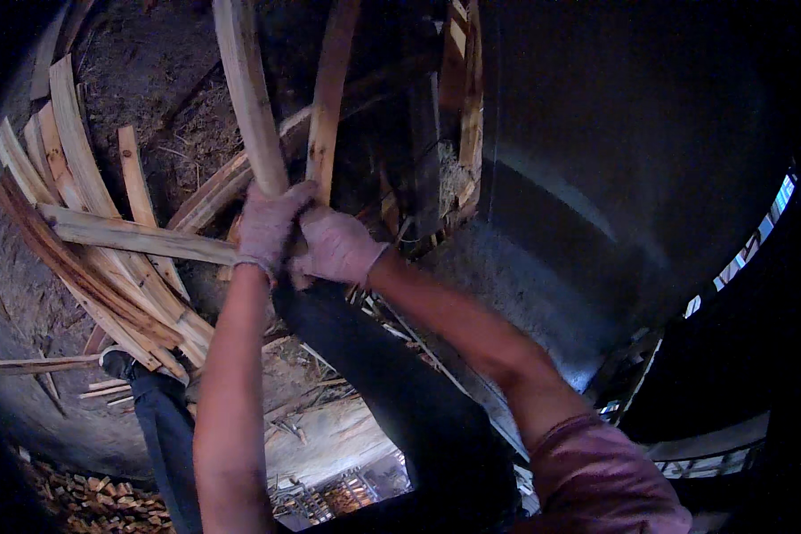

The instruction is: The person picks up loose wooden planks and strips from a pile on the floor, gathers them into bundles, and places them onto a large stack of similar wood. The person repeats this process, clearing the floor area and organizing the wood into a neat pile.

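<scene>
Both my hands wear pale pinkish work gloves and are close together near the middle of the view. My left hand is closed round the lower part of a long pale wooden plank, which stretches away toward the top edge. Pressed beside it, my right hand is also closed, seemingly on the same plank's lower end; the fingers partly hide the grip. A browner plank rises just behind my right hand. Another board runs leftward from behind my left wrist.
Several loose boards lie heaped on the dirt floor at the left. A large dark panel stands at the right. My legs straddle scattered wood scraps. Small chopped wood pieces are piled at the lower left.
</scene>
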`<control>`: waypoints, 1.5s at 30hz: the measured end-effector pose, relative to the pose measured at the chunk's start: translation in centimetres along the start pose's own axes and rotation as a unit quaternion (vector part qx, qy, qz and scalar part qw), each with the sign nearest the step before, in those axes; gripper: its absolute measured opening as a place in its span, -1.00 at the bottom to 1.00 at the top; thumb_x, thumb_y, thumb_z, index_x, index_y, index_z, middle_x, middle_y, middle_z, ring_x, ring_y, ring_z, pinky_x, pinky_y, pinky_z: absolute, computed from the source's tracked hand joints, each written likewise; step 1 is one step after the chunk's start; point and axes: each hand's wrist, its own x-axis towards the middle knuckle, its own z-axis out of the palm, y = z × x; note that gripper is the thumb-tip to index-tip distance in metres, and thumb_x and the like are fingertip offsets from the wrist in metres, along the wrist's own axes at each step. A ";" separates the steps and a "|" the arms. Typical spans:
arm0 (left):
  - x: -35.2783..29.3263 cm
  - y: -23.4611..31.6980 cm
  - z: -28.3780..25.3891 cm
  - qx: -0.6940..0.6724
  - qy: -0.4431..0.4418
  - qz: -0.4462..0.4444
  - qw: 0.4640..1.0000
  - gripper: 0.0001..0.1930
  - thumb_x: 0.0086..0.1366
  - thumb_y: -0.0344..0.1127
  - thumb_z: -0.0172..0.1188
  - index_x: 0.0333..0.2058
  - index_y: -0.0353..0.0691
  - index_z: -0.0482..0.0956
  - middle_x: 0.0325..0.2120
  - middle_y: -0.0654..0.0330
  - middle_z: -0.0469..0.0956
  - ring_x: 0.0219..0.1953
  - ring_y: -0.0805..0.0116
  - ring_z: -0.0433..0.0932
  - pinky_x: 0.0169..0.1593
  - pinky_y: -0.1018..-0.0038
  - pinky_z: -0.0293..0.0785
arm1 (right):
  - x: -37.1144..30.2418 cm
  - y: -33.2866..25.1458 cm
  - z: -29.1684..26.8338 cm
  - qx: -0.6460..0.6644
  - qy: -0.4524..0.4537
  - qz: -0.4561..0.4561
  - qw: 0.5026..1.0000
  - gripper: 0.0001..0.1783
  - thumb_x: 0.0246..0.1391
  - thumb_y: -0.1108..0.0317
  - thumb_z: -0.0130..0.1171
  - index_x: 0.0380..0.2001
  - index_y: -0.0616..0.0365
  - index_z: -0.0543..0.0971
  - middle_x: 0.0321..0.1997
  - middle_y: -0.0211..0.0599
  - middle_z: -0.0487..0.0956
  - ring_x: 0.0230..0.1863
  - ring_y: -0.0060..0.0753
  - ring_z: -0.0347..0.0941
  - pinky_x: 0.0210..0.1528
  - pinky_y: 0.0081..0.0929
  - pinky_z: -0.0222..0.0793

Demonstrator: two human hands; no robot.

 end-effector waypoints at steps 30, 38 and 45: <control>-2.6 -1.1 -3.4 -0.106 0.077 0.067 0.989 -0.32 0.24 0.03 0.42 0.16 -0.37 0.51 -0.07 0.01 0.66 -0.08 0.30 0.64 0.05 0.35 0.54 | 6.7 -3.7 -1.4 0.258 0.140 0.174 0.940 -0.32 0.38 -0.20 0.00 -0.07 0.36 0.58 -0.16 0.31 0.64 -0.05 0.46 0.54 0.02 0.08 0.45; -20.3 -1.1 -10.9 -0.044 0.170 0.013 0.984 -0.27 0.20 0.03 0.49 0.16 -0.37 0.47 -0.02 0.04 0.63 -0.09 0.31 0.62 -0.01 0.39 0.56 | -1.4 -15.0 0.0 0.167 -0.192 -0.022 0.967 -0.34 0.47 -0.18 -0.12 0.06 0.31 0.49 -0.19 0.41 0.61 -0.07 0.39 0.59 -0.04 0.08 0.52; -18.5 -7.8 -14.1 0.037 0.398 -0.016 0.916 -0.04 0.21 -0.12 0.48 0.45 -0.35 0.15 0.29 -0.16 0.37 0.25 0.09 0.44 0.31 0.28 0.37 | 3.4 -13.3 -4.8 0.128 0.012 0.008 0.992 -0.43 0.16 -0.05 0.27 0.08 0.14 0.54 -0.18 0.17 0.66 -0.10 0.23 0.63 -0.08 0.01 0.56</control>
